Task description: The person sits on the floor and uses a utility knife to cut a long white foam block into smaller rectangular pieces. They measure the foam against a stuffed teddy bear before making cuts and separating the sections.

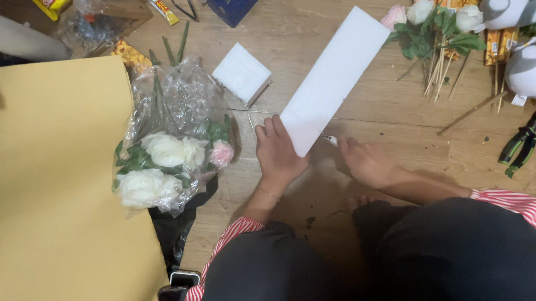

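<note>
Left hand (pixel 277 153) flat on foam strip (pixel 335 80); right hand (pixel 366 162) grips cutter (pixel 331 140).

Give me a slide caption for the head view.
Left hand steadies a long white foam slab on the floor; right hand works at its end.

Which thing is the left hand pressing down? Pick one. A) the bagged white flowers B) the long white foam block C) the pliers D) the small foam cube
B: the left hand rests its fingers on the near end of the long white foam block, while the right hand holds a small tool at that block's edge.
</note>
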